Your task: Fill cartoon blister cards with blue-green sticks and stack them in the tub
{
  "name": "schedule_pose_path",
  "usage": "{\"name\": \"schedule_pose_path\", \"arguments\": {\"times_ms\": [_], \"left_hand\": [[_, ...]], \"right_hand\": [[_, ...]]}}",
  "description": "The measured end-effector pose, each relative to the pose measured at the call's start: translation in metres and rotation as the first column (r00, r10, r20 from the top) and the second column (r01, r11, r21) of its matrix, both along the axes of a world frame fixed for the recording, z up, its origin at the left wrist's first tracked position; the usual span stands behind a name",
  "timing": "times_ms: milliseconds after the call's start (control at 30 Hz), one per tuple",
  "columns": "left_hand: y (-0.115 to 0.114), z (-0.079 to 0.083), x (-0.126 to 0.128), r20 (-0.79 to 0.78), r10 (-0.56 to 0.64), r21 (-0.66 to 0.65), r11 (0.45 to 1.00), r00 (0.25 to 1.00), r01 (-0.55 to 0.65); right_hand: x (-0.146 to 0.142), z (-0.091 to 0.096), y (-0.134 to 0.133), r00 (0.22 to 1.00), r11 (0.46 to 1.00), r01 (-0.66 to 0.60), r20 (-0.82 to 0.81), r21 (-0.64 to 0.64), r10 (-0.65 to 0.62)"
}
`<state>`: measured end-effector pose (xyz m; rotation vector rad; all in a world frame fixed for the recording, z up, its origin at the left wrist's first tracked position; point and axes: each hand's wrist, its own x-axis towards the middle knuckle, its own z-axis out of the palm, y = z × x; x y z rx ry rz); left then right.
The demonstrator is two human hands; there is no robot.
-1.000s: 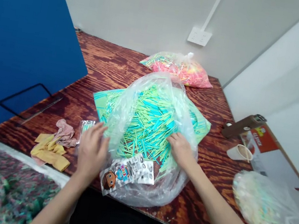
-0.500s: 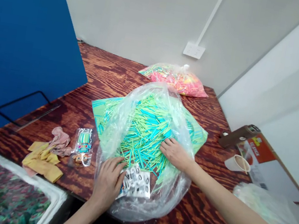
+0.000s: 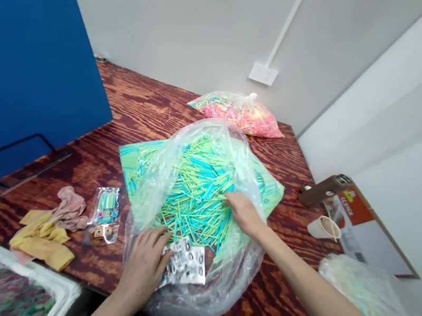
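Head view: my left hand [image 3: 143, 267] lays flat, unclenched fingers on the printed packet [image 3: 188, 264] at the clear bag's [image 3: 233, 284] near mouth, pinning it steady, while my right hand [image 3: 242, 211], loosely spread and gripping nothing, rests on the sticks [image 3: 194, 187] inside that bag.

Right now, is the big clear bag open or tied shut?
Open. The clear bag gapes at its near side; the right hand lies bare on the sticks inside it.
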<state>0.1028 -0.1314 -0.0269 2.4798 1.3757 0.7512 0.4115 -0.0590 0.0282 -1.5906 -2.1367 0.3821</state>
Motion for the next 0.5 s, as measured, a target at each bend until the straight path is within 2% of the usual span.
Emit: {"name": "schedule_pose_path", "arguments": {"times_ms": [167,267,333,400,500], "left_hand": [[-0.001,0.012,-0.001,-0.002,-0.006,0.004,1.000,1.000,0.006],[-0.004,0.025,0.000,0.005,0.013,0.008,1.000,1.000,-0.013],[-0.007,0.035,0.002,0.021,0.016,0.004,1.000,1.000,-0.016],[-0.011,0.043,0.005,0.056,0.006,-0.006,1.000,0.998,-0.006],[-0.016,0.052,0.011,0.121,-0.014,-0.031,0.999,0.993,0.018]], "right_hand": [[0.002,0.011,0.019,0.981,0.994,0.096,-0.165,-0.044,-0.102],[-0.003,0.026,0.016,0.928,0.989,0.121,-0.343,-0.090,-0.144],[-0.013,0.034,0.002,0.865,0.983,0.144,-0.468,-0.116,-0.182],[-0.024,0.033,-0.023,0.834,0.978,0.178,-0.511,-0.113,-0.211],[-0.045,0.009,-0.069,0.814,0.968,0.234,-0.525,-0.094,-0.248]]}}
